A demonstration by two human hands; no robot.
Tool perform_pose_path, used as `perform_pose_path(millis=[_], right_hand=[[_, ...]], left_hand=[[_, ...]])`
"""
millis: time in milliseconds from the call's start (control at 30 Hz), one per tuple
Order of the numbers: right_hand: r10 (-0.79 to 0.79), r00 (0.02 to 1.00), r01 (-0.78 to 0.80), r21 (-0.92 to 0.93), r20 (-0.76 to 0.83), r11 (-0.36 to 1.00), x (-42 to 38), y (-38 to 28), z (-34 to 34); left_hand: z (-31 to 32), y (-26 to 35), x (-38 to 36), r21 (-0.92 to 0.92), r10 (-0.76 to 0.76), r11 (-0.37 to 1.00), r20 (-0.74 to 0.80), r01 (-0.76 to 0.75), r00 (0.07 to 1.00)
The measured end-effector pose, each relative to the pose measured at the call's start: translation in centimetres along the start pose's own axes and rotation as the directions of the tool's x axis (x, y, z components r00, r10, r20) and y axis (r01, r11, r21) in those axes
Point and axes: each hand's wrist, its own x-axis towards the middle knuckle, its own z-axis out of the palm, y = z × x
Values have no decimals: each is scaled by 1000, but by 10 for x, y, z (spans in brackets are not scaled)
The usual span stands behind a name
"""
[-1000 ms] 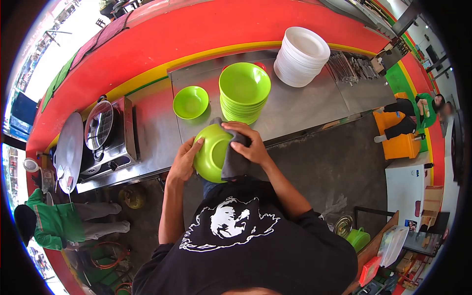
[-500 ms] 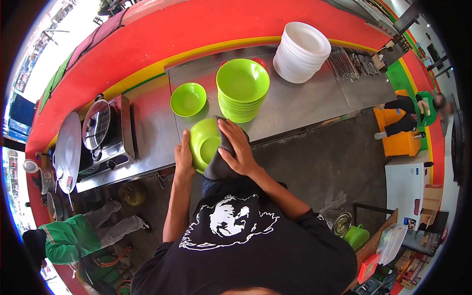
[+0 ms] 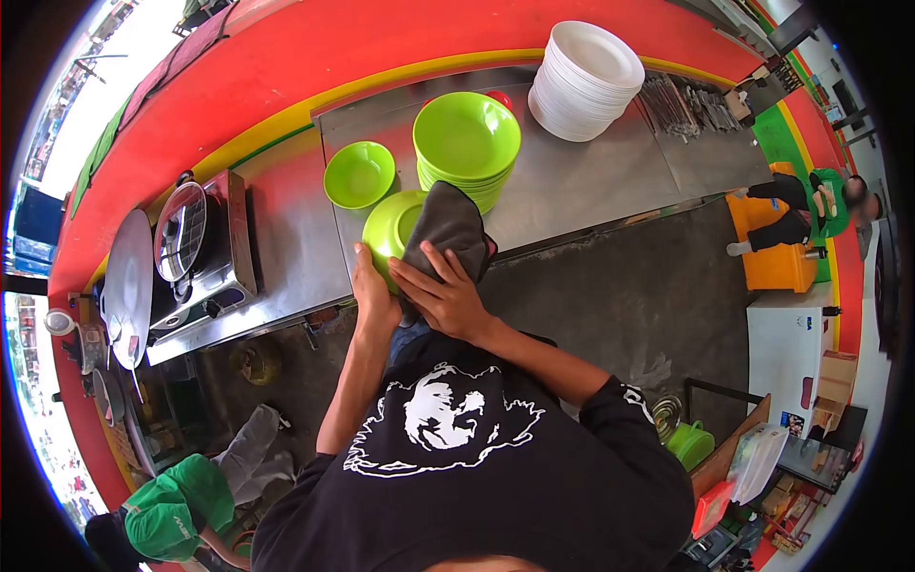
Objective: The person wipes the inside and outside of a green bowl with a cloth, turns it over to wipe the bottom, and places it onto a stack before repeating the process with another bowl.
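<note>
A green bowl [image 3: 383, 232] is tilted in front of my chest, its underside partly turned towards me. My left hand [image 3: 375, 291] grips its near left edge. With my right hand [image 3: 448, 297] I press a dark grey cloth [image 3: 444, 229] against the right part of the bowl, covering much of it. The fingers of that hand lie over the cloth. Just beyond, on the steel counter [image 3: 562, 205], a single green bowl [image 3: 359, 174] stands left of a tall stack of green bowls [image 3: 467, 138].
White plates [image 3: 583, 86] are stacked at the back, with cutlery [image 3: 681, 105] to their right. A stove [image 3: 224, 253] with a lidded pan [image 3: 183, 229] is at left. One person in green [image 3: 181, 505] bends at lower left; another [image 3: 829, 202] sits at right.
The cloth and my right hand have shifted over the bowl, now covering more of its middle. The bowl has turned and risen slightly. The person at lower left has bent down.
</note>
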Motion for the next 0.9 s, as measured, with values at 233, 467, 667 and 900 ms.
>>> perform_pose_path(millis=[233,467,667,900], right_hand=[[-47,997,32,212,64,977,54,12,-21],[362,932,-321,494,14,808,65,36,-8],[752,657,-545,656,-53,522,53,27,23],[856,500,-583,782,131,221,58,27,27]], left_hand=[[-3,6,-8,131,-25,991,62,17,998],[-10,17,-3,431,205,867,150,-250,967],[-7,44,6,592,312,704,238,-392,920],[-10,84,33,622,304,604,399,-499,865]])
